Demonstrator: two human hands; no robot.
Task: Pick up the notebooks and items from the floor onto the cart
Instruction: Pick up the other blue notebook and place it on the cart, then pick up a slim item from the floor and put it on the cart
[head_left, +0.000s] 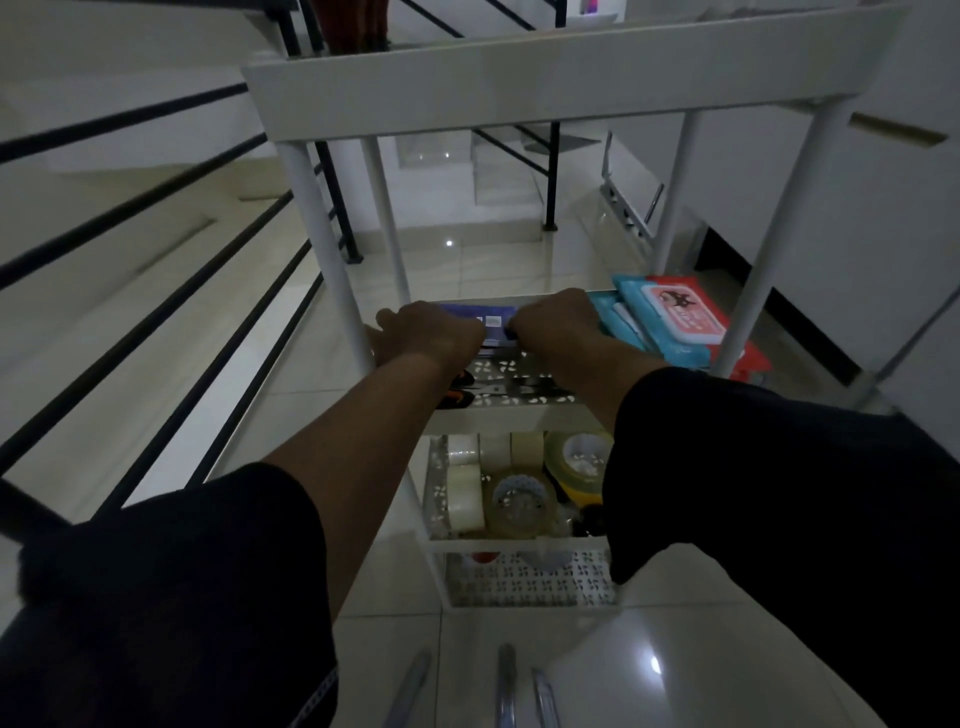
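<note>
A white multi-tier cart (545, 78) stands in front of me on the tiled floor. Both my hands reach into its middle shelf. My left hand (426, 330) and my right hand (558, 325) grip the two ends of a purple-blue notebook (480, 314) that lies flat on that shelf. Blue and red wet-wipe packs (670, 317) lie on the same shelf, right of my right hand. Scissors with orange-black handles (467, 392) rest at the shelf's near edge. Three pens (506, 686) lie on the floor near me.
The lower shelf holds several tape rolls (524, 483). A black stair railing (171, 291) runs along the left, close to the cart. A white wall and cabinet (857, 218) stand on the right. Glossy tiles (467, 260) lie beyond the cart.
</note>
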